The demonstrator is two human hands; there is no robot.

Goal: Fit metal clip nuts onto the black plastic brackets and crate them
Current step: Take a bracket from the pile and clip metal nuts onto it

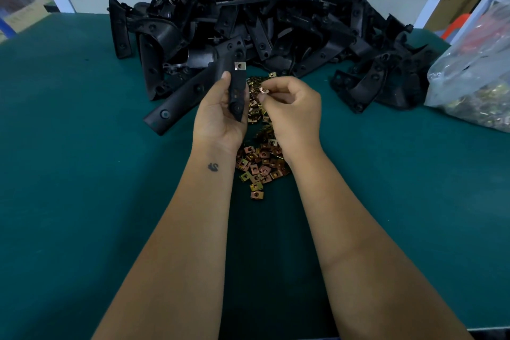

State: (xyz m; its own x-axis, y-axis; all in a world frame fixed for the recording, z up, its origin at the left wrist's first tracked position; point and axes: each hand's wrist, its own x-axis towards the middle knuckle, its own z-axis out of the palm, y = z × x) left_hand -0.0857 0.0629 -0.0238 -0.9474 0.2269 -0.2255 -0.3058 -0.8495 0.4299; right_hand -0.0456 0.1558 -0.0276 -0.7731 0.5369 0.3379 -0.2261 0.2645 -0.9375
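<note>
My left hand [218,113] grips a black plastic bracket [238,83] upright above the table. One metal clip nut [240,66] sits on the bracket's edge, just above my thumb. My right hand [292,107] pinches a loose clip nut [263,90] between thumb and fingers, just to the right of the bracket and apart from it. Beneath both hands a scatter of brass-coloured clip nuts [259,165] lies on the green table [82,174].
A big heap of black brackets [262,16] fills the back of the table, with one long bracket [176,105] lying left of my hands. A clear plastic bag of metal parts [474,83] sits at the right edge. Cardboard boxes stand beyond it.
</note>
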